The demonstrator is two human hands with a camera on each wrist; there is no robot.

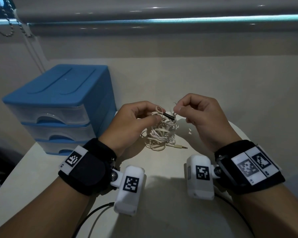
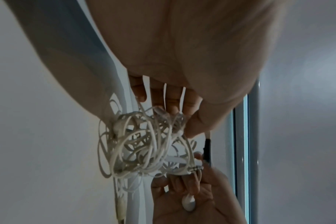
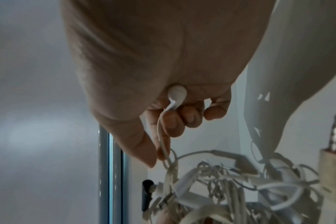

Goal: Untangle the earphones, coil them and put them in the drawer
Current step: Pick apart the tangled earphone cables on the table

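Earphones [image 1: 159, 133] tangled, hanging between hands above tabletop [image 1: 162, 79]; left hand [image 1: 132, 121] pinches cord by black sleeve, right hand [image 1: 201, 115] pinches earbud strand; drawer unit [image 1: 58, 107] left, nearer left hand

I count two hands: a left hand [image 1: 136, 117] and a right hand [image 1: 199, 114]. There is one tangled set of earphones [image 1: 159, 134], with one earbud [image 3: 176, 92] in plain view and one plug [image 1: 180, 147]. One blue drawer unit [image 1: 58, 100] stands on the worktop [image 1: 162, 212], and I see three drawers in it. Each wrist carries one strap, so two straps.
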